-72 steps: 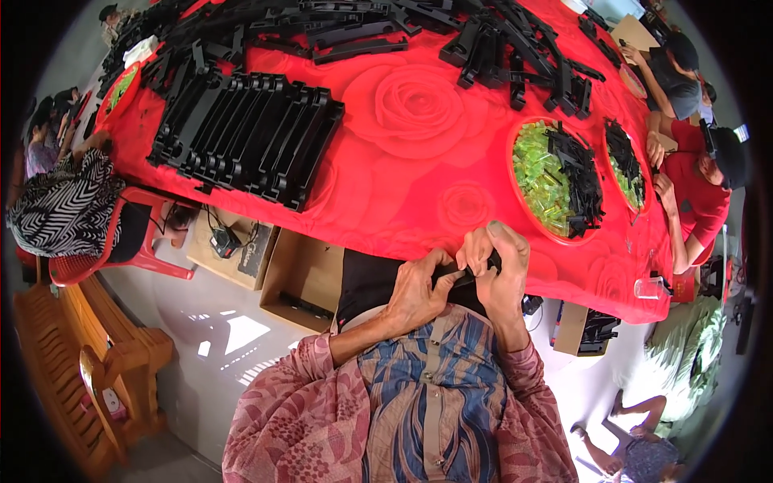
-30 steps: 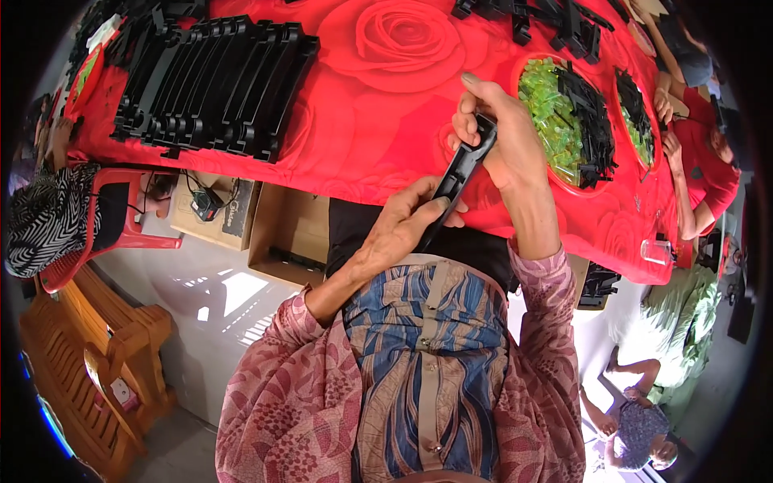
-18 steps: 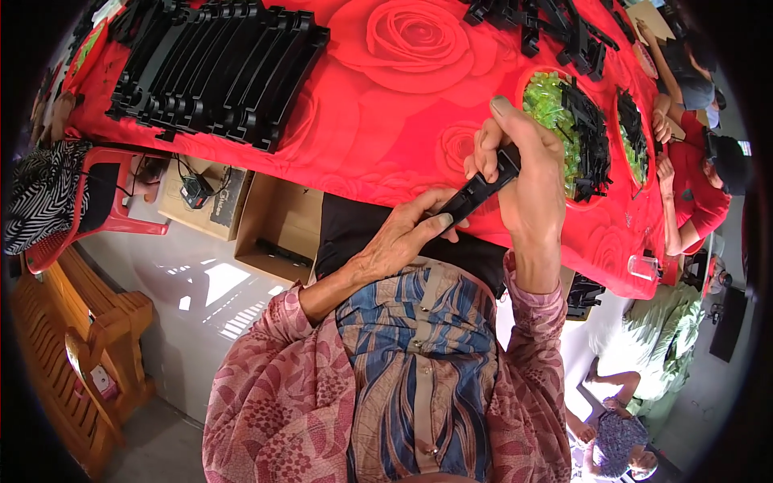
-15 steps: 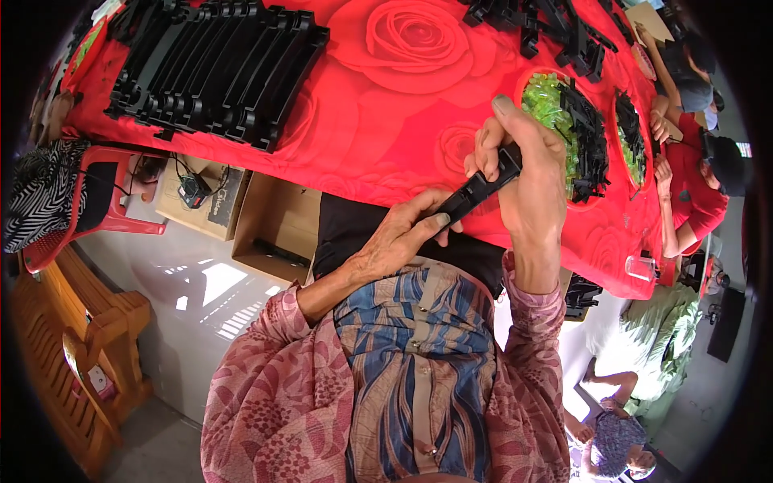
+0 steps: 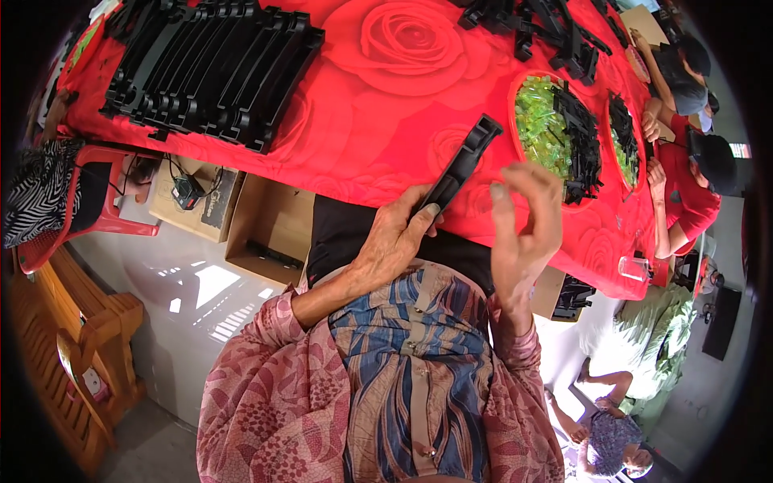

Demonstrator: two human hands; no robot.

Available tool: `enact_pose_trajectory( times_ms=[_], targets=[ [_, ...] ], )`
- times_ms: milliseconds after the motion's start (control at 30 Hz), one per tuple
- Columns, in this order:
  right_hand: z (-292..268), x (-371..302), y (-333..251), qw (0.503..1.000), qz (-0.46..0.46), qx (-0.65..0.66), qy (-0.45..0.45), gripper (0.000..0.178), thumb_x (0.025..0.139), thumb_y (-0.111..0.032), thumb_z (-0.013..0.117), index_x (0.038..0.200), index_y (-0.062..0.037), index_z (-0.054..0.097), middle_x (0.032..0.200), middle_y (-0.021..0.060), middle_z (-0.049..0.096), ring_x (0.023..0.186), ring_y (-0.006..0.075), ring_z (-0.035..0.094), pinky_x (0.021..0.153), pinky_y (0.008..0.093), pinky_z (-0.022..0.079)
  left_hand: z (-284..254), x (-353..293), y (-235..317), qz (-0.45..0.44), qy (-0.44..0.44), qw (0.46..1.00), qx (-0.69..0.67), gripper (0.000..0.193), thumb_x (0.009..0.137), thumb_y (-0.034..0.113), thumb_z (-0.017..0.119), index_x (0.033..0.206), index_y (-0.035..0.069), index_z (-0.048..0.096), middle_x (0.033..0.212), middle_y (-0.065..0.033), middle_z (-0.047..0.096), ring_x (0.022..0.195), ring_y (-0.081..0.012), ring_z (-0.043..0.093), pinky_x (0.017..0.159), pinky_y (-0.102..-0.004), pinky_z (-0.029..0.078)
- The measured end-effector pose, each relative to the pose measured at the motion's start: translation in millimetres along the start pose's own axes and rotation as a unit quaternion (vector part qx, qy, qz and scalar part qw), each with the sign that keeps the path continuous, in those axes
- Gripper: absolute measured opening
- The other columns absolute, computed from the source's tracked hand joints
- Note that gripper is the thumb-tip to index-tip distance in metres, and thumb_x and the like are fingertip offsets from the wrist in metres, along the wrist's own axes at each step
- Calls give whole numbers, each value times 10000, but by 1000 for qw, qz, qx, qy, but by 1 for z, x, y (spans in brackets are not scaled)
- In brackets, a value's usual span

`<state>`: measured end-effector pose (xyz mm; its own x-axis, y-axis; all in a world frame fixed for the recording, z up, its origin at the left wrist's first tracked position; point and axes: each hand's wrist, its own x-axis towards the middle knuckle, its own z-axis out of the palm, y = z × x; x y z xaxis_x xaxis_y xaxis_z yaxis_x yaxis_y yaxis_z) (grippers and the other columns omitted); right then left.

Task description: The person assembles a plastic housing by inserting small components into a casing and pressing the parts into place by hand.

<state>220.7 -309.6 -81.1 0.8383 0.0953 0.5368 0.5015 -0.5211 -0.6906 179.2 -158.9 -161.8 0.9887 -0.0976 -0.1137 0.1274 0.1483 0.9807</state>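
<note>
My left hand (image 5: pixel 400 227) grips the lower end of a long black plastic part (image 5: pixel 460 165), which slants up and to the right over the front edge of the red tablecloth. My right hand (image 5: pixel 525 225) is off the part, to its right, with thumb and fingers apart and nothing seen between them. Just beyond that hand sits a round orange-rimmed tray (image 5: pixel 516 95) holding yellow-green translucent pieces (image 5: pixel 541 121) and small black pieces (image 5: pixel 576 145). Many similar long black parts (image 5: pixel 211 76) lie side by side in a row at the table's left.
More black parts (image 5: pixel 555 36) lie heaped at the far right, near a second tray (image 5: pixel 624 145). A clear cup (image 5: pixel 633 268) stands at the right edge. Below the table are an open cardboard box (image 5: pixel 270 221) and a red chair (image 5: pixel 121 213). Other people sit along the right side.
My right hand has let go of the black part and drawn back toward me, its fingers opening. The part stays in my left hand, now tilted more steeply.
</note>
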Motion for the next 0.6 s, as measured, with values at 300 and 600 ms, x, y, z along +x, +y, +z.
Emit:
enact_pose_trajectory(
  times_ms=[300, 600],
  targets=[
    [11, -16, -4, 983, -16, -142, -113, 168, 837, -45, 675, 1003, -27, 651, 648, 117, 583, 516, 274, 584, 462, 377, 436, 5, -3, 3, 48, 31, 993, 103, 311, 947, 73, 503, 1228, -60, 513, 875, -222, 618, 784, -318, 622, 719, -394, 483],
    [6, -15, 2, 959, 147, -98, -222, 162, 856, -112, 652, 984, -22, 609, 529, 174, 537, 477, 352, 575, 450, 439, 429, 3, -3, -2, 85, 29, 979, 184, 290, 929, 40, 525, 1204, -45, 495, 971, -305, 618, 863, -456, 628, 728, -457, 489]
  ],
)
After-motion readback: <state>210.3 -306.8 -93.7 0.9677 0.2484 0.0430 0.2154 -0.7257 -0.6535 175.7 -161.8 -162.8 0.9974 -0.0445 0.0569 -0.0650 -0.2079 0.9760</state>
